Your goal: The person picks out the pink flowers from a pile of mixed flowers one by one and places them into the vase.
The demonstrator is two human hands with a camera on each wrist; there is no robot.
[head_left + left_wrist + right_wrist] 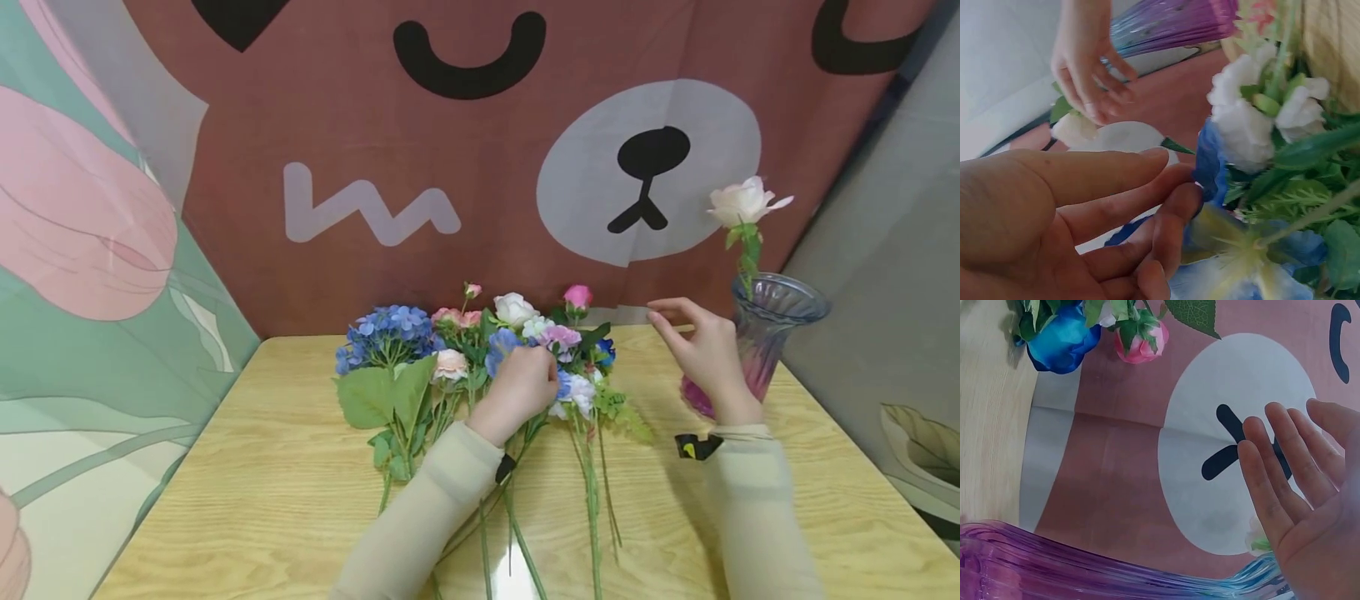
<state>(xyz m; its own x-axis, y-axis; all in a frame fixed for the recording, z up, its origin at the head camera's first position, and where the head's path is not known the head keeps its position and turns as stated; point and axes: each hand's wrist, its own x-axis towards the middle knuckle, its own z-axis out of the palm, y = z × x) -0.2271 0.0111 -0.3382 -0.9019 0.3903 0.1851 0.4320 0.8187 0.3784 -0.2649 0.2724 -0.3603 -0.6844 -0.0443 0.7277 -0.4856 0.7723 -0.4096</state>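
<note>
My left hand [523, 385] is over the row of artificial flowers, its loosely curled fingers [1172, 219] right at the petals of a blue flower [1210, 165]. The thumb stands apart from those petals in the left wrist view. Beside the glass vase [768, 333], my right hand [705, 354] is raised with extended, slightly bent fingers and nothing in it. A single white rose [742, 202] stands upright in the vase, its bloom well above the rim. The vase fades from blue at the top to pink at the base.
Several flowers lie along the back of the wooden table [262, 467], stems toward me. Among them are a blue hydrangea [393, 329], a white rose [514, 309], a pink bud [577, 298] and a dark blue rose [1063, 340]. A printed cloth [337, 125] hangs directly behind.
</note>
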